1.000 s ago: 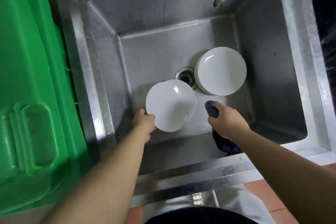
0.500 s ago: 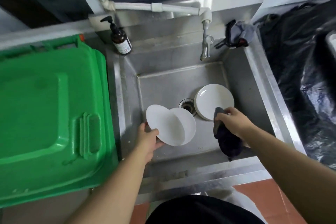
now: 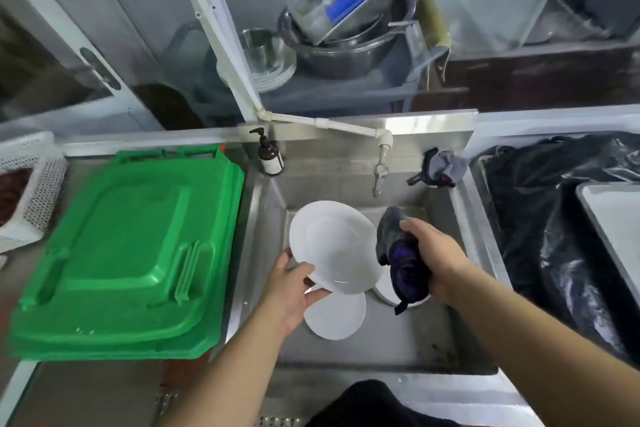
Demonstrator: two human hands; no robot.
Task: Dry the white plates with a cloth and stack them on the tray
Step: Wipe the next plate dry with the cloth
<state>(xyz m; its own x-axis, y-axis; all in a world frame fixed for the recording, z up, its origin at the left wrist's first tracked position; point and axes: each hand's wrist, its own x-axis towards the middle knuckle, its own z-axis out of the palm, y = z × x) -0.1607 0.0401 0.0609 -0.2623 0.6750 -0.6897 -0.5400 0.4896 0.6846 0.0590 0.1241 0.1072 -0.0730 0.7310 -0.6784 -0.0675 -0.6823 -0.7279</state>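
**Over the sink: one plate lifted, two below**

Above the steel sink, the left hand grips one white plate by its rim. The right hand clutches one dark cloth. Two more plates lie in the basin; one tray sits far right.

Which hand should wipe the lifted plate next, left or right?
Right. The right hand already grips the cloth beside the plate, which the left hand holds by its rim above the sink, so the left probably just steadies it.
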